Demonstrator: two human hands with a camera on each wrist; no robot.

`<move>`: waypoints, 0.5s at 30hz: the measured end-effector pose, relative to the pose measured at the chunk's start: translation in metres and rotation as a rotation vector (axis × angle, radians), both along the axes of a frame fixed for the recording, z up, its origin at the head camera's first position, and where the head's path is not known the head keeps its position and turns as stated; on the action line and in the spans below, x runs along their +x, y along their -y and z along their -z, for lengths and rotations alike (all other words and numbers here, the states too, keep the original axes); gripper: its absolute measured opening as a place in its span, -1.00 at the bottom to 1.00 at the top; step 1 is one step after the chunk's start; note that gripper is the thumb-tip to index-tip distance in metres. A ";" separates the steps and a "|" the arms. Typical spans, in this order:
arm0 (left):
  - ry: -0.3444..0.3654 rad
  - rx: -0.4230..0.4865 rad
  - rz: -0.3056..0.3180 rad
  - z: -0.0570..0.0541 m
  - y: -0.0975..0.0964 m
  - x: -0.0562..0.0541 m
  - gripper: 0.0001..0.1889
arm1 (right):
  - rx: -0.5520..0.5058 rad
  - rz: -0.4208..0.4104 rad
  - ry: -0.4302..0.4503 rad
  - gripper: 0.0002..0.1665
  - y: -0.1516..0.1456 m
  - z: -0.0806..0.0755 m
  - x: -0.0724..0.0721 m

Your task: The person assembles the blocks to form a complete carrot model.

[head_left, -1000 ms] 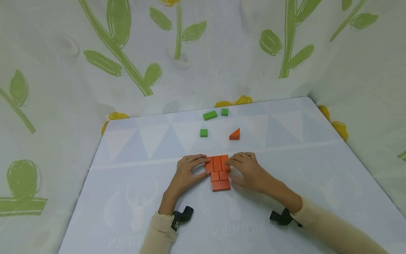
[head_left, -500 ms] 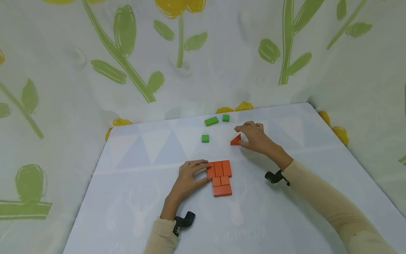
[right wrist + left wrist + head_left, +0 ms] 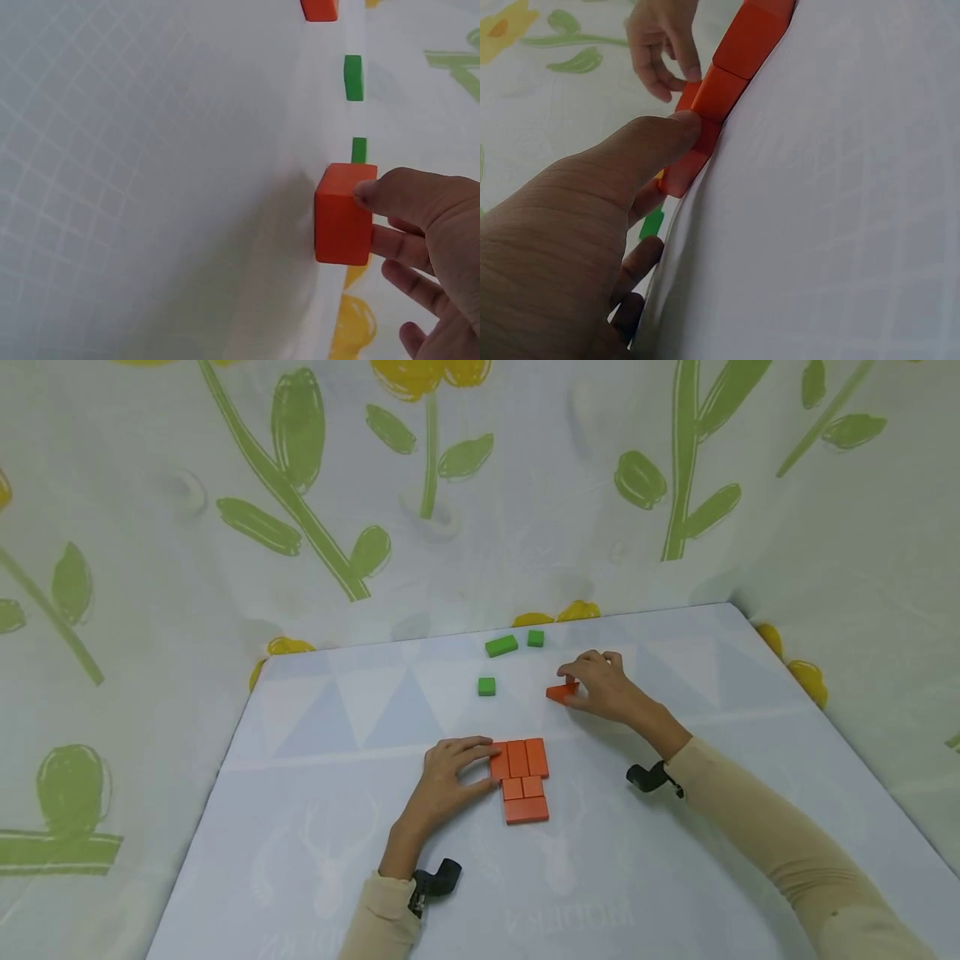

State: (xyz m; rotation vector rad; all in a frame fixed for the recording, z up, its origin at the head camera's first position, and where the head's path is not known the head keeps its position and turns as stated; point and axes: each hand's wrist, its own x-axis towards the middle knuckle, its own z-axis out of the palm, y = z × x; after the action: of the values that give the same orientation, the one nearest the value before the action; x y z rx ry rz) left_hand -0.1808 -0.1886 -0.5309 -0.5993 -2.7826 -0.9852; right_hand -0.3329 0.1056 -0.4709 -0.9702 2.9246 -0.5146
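An arrangement of flat orange-red blocks point(image 3: 518, 759) lies mid-table: upright rectangles side by side, two small squares below them, and a wider rectangle point(image 3: 527, 811) at the bottom. My left hand point(image 3: 448, 781) pinches the leftmost rectangle, thumb point(image 3: 679, 135) on its near side and a fingertip over its far end. Farther back and to the right, my right hand point(image 3: 603, 689) holds an orange triangular block point(image 3: 559, 694) between thumb and fingers. In the right wrist view the thumb presses one face of this triangular block point(image 3: 343, 217), with a finger behind it.
Near the back edge of the white patterned table point(image 3: 315, 835) lie a green rectangular block point(image 3: 502, 646) and a green square block point(image 3: 536, 638). Another green square block point(image 3: 487, 687) sits nearer. A leaf-printed cloth point(image 3: 525, 527) rises behind and beside the table.
My right hand has left the arrangement, reached back to the triangular block and gripped it, turning it slightly. My left hand stays at the leftmost rectangle.
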 end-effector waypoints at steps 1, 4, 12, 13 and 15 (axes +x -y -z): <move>0.002 -0.002 0.002 0.000 0.000 0.000 -0.52 | -0.004 -0.003 -0.002 -0.48 -0.001 -0.001 0.001; 0.005 -0.009 0.003 0.000 -0.001 0.001 -0.51 | -0.020 -0.017 -0.002 -0.47 -0.003 -0.005 0.007; -0.017 -0.007 0.014 0.000 0.000 0.000 -0.52 | -0.098 -0.075 -0.029 -0.48 -0.003 -0.027 0.046; -0.017 -0.002 0.014 -0.001 0.000 0.000 -0.52 | -0.111 -0.085 -0.035 -0.49 -0.003 -0.029 0.052; -0.015 0.009 0.011 0.000 0.001 0.000 -0.52 | -0.127 -0.108 -0.057 -0.51 -0.002 -0.032 0.064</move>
State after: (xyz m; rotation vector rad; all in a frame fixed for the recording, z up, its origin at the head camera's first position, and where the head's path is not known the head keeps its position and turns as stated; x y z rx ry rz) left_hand -0.1812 -0.1896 -0.5305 -0.6189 -2.7629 -0.9906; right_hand -0.2689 0.1073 -0.4391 -1.1683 2.8987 -0.6855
